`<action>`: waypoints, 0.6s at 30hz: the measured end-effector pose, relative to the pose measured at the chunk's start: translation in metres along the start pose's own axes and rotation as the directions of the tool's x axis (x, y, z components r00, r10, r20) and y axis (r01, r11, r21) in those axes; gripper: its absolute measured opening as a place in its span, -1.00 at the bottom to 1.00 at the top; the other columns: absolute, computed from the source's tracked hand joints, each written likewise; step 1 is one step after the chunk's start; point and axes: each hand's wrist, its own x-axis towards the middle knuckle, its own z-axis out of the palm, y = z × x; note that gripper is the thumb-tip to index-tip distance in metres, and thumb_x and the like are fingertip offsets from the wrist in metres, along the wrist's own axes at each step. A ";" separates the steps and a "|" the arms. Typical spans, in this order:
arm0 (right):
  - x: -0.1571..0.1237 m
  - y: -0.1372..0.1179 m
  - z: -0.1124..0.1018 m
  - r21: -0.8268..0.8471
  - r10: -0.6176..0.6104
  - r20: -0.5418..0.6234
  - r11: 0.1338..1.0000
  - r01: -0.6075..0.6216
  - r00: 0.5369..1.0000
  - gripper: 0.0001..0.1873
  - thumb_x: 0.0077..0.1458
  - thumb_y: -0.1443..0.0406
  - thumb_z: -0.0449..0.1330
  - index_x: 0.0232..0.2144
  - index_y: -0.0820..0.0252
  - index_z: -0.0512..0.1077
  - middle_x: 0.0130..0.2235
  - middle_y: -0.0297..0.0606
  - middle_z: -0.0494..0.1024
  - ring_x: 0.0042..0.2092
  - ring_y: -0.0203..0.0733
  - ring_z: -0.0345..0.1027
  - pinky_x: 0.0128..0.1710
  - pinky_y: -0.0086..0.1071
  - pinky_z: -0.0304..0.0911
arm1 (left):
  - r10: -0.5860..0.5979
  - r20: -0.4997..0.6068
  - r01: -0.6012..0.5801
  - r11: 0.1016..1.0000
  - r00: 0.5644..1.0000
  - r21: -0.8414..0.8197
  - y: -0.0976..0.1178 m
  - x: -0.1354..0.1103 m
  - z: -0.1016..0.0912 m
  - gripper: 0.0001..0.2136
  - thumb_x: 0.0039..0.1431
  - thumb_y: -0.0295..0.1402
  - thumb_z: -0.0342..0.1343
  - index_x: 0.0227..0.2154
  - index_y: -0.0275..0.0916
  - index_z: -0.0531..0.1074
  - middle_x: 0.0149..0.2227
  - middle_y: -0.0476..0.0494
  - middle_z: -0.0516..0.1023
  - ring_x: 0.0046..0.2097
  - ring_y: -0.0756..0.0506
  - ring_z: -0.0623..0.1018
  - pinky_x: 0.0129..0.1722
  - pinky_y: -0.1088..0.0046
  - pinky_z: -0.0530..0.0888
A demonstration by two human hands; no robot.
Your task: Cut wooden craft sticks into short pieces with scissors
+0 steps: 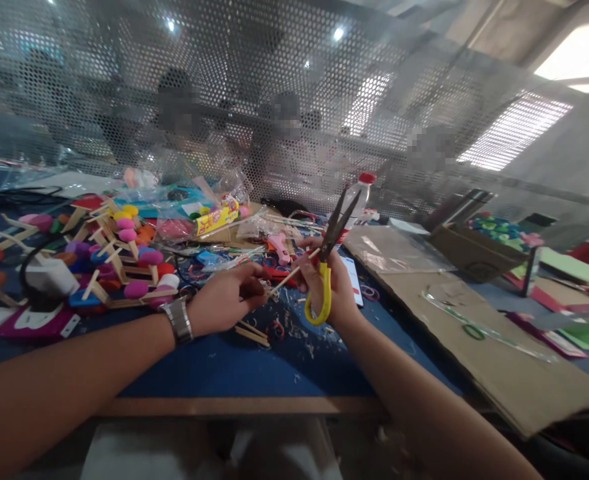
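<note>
My left hand (229, 297), with a metal watch (179, 319) on its wrist, is closed on the lower left end of a thin wooden stick (287, 280). My right hand (331, 290) grips yellow-handled scissors (318, 300), their dark blades pointing up and slightly parted. The fingers of that hand also touch the stick's upper end. Several short wooden sticks (252, 333) lie on the blue table (214, 373) below my hands, among pale shavings. A phone (351, 280) with a lit screen lies behind my right hand.
Stick-and-colored-clay constructions (119, 260) crowd the left, beside a white plug (51, 280). A pink glue gun (279, 248) and a red-capped bottle (361, 193) stand farther back. Flat cardboard (444, 333) covers the right. A perforated metal screen (254, 100) rises behind the table.
</note>
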 end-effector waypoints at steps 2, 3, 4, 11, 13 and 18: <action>-0.001 0.000 0.000 -0.025 -0.063 0.005 0.998 0.063 0.998 -0.73 0.15 0.13 0.22 -0.14 0.04 0.30 -0.47 -0.46 0.24 -0.48 -0.31 0.20 -0.48 -0.39 0.19 | 0.030 0.028 -0.031 0.999 0.999 0.013 0.000 -0.001 0.001 -0.76 0.15 -0.37 0.15 -0.11 -0.23 0.39 -0.36 -0.02 0.59 -0.31 -0.04 0.55 -0.24 0.43 0.46; -0.002 0.000 0.000 -0.036 -0.085 0.012 0.996 0.085 0.996 -0.76 0.17 0.15 0.21 -0.16 0.04 0.30 -0.46 -0.45 0.25 -0.46 -0.30 0.22 -0.45 -0.38 0.21 | 0.046 0.039 -0.047 0.999 0.998 0.012 0.001 -0.001 0.002 -0.77 0.15 -0.37 0.15 -0.12 -0.24 0.40 -0.36 -0.03 0.59 -0.32 -0.04 0.55 -0.24 0.44 0.46; -0.002 0.000 0.000 -0.048 -0.100 0.017 0.994 0.101 0.995 -0.79 0.17 0.16 0.20 -0.19 0.05 0.30 -0.45 -0.44 0.26 -0.45 -0.29 0.24 -0.44 -0.38 0.21 | 0.058 0.052 -0.059 0.998 0.997 0.010 0.001 -0.001 0.002 -0.78 0.15 -0.37 0.14 -0.13 -0.24 0.41 -0.36 -0.03 0.58 -0.32 -0.04 0.55 -0.25 0.44 0.46; -0.004 -0.006 0.003 -0.207 -0.146 0.035 0.967 0.150 0.989 -0.79 0.08 0.21 0.24 -0.29 0.07 0.27 -0.41 -0.41 0.34 -0.41 -0.30 0.26 -0.41 -0.38 0.23 | 0.085 0.081 -0.081 0.996 0.993 -0.048 0.002 0.000 0.002 -0.87 0.16 -0.34 0.15 -0.26 -0.27 0.47 -0.38 -0.07 0.58 -0.34 -0.04 0.54 -0.30 0.46 0.47; -0.005 -0.007 0.004 -0.209 -0.125 0.045 0.969 0.131 0.991 -0.69 0.07 0.18 0.25 -0.19 0.03 0.23 -0.43 -0.43 0.33 -0.43 -0.28 0.27 -0.42 -0.37 0.25 | 0.092 0.072 -0.088 0.995 0.993 -0.047 0.002 0.001 0.003 -0.90 0.14 -0.36 0.16 -0.29 -0.27 0.47 -0.38 -0.06 0.57 -0.35 -0.03 0.53 -0.31 0.48 0.46; -0.007 -0.005 0.004 -0.203 -0.130 0.050 0.969 0.138 0.990 -0.53 0.07 0.17 0.26 -0.07 -0.02 0.11 -0.44 -0.42 0.36 -0.44 -0.25 0.33 -0.44 -0.36 0.26 | 0.088 0.052 -0.081 0.989 0.995 -0.121 -0.001 0.001 0.007 -0.95 0.10 -0.44 0.15 -0.35 -0.29 0.45 -0.39 -0.04 0.53 -0.35 -0.02 0.50 -0.28 0.46 0.48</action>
